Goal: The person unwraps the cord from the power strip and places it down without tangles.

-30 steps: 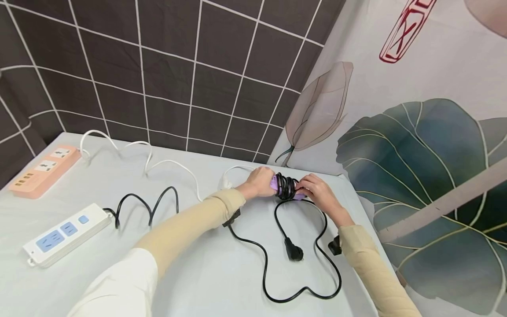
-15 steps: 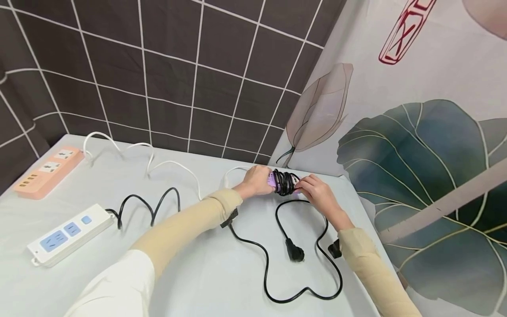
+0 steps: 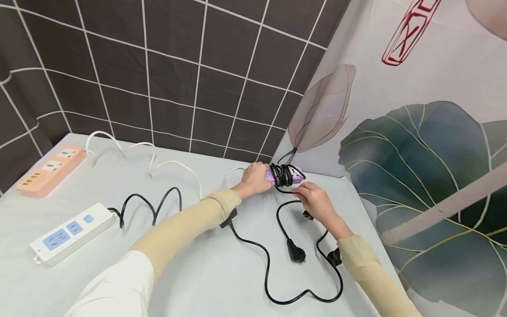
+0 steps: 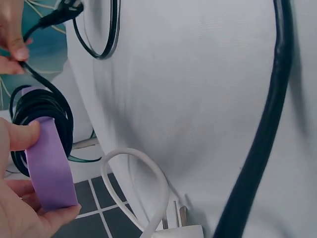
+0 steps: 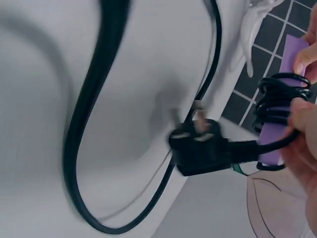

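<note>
My left hand (image 3: 255, 178) grips one end of a purple power strip (image 4: 51, 171), holding it raised at the table's far right. Several loops of black cord (image 3: 283, 175) are wound around the strip's middle; sockets show on its upper face. The cord's free end runs to my right hand (image 3: 317, 202), which pinches it just below the strip. A black plug (image 5: 200, 151) dangles from that short end, prongs exposed, in the right wrist view. In the head view the same plug (image 3: 307, 215) shows just under my right hand.
Another black plug (image 3: 295, 252) lies on the table with its cord (image 3: 266, 264) in a wide curve. At left are a white power strip with blue sockets (image 3: 73, 233) and a pink power strip (image 3: 51, 171). A white plug (image 4: 178, 231) lies near my left hand.
My right hand has moved from the strip's right end down toward me, drawing the cord end away from the coil. The plug now shows below it. The left hand keeps holding the strip, slightly raised.
</note>
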Demonstrator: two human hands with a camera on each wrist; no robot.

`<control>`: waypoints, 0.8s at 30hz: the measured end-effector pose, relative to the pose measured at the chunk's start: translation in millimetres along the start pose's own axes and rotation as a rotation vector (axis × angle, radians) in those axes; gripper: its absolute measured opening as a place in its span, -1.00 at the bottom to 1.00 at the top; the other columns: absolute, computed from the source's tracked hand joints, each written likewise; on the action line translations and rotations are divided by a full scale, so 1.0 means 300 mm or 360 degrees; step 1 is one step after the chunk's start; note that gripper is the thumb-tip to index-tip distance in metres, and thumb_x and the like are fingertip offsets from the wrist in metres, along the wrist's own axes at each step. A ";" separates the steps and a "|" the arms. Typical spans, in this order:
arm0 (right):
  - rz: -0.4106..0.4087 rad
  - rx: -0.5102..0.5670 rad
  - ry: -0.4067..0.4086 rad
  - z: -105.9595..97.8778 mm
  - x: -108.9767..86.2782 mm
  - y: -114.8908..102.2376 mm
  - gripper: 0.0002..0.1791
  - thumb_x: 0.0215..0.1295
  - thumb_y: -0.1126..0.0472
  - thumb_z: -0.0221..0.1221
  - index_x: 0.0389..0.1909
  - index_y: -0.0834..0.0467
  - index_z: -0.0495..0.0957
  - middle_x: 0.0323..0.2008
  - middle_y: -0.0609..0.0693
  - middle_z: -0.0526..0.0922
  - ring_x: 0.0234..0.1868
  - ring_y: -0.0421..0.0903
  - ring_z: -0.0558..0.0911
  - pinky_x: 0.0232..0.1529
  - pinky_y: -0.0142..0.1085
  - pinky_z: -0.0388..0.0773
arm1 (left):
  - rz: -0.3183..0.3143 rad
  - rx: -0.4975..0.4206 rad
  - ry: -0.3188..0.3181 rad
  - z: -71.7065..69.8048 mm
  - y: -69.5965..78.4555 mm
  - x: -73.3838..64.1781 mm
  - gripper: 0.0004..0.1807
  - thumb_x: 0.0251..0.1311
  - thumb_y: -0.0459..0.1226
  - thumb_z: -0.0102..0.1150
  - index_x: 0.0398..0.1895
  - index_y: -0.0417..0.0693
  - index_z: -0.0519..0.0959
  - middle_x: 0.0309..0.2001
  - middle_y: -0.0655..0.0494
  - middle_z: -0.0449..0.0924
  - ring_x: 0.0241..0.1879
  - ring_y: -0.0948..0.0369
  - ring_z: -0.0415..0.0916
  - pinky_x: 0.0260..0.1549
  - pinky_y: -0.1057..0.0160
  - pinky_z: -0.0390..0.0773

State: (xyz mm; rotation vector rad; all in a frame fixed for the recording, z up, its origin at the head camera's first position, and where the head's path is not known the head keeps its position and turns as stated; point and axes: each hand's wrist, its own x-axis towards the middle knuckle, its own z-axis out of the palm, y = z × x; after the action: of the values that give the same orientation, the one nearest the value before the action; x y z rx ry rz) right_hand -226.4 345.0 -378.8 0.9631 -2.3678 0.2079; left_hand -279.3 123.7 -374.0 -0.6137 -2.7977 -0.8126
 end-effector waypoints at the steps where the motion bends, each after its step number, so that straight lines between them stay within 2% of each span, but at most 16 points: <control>1: 0.0047 0.0024 -0.0032 -0.002 0.001 -0.004 -0.86 0.00 0.44 0.36 -0.39 0.21 0.69 -0.46 0.04 0.67 -0.43 -0.05 0.59 -0.40 -0.21 0.56 | -0.0007 -0.0010 0.0002 0.000 -0.001 -0.001 -0.47 -0.02 -0.08 0.36 0.01 -0.17 0.59 -0.18 -0.06 0.62 -0.14 0.04 0.57 -0.20 0.13 0.58; 6: 0.0323 0.0118 -0.0192 -0.011 0.011 -0.016 -0.93 0.06 0.39 0.34 -0.40 0.21 0.71 -0.47 0.02 0.68 -0.46 -0.10 0.61 -0.43 -0.26 0.56 | -0.0032 -0.0052 -0.0008 0.000 -0.005 -0.006 -0.47 -0.01 -0.08 0.37 0.00 -0.19 0.58 -0.18 -0.08 0.61 -0.13 0.02 0.56 -0.18 0.11 0.57; 10: 0.0467 0.0158 -0.0265 -0.013 0.022 -0.014 -0.96 0.11 0.34 0.32 -0.39 0.21 0.72 -0.45 0.03 0.70 -0.45 -0.09 0.63 -0.44 -0.27 0.52 | -0.0035 -0.0025 0.0005 0.001 -0.013 -0.009 -0.50 -0.01 -0.07 0.36 -0.03 -0.17 0.59 -0.19 -0.07 0.62 -0.14 0.03 0.57 -0.20 0.13 0.56; 16: 0.0561 0.0161 -0.0287 -0.014 0.026 0.012 -0.95 0.12 0.31 0.32 -0.42 0.23 0.71 -0.44 0.06 0.70 -0.51 -0.12 0.58 -0.51 -0.36 0.41 | -0.0009 -0.0048 0.0021 -0.010 -0.016 -0.010 -0.51 -0.03 -0.09 0.37 -0.05 -0.18 0.59 -0.21 -0.09 0.63 -0.17 0.02 0.58 -0.21 0.12 0.55; 22: 0.0666 0.0144 -0.0327 -0.017 0.030 0.041 -0.95 0.14 0.31 0.31 -0.41 0.22 0.72 -0.44 0.08 0.70 -0.53 -0.14 0.51 -0.52 -0.36 0.33 | -0.0007 -0.0078 -0.0052 -0.019 -0.027 -0.017 -0.41 -0.01 -0.08 0.38 0.10 -0.16 0.56 -0.14 -0.08 0.64 -0.12 0.03 0.57 -0.16 0.13 0.55; 24: 0.0714 0.0142 -0.0347 -0.017 0.033 0.049 -0.95 0.14 0.31 0.31 -0.41 0.22 0.72 -0.43 0.08 0.70 -0.53 -0.14 0.49 -0.51 -0.35 0.31 | 0.0004 -0.0091 -0.0056 -0.021 -0.031 -0.019 -0.43 -0.02 -0.09 0.39 0.07 -0.15 0.58 -0.15 -0.07 0.65 -0.14 0.04 0.57 -0.16 0.14 0.55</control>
State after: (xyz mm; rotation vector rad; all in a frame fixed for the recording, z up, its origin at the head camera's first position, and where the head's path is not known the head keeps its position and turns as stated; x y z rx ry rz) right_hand -239.8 351.7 -368.1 0.4979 -2.7743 0.3991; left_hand -277.9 111.2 -374.5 -0.6469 -2.8133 -0.8926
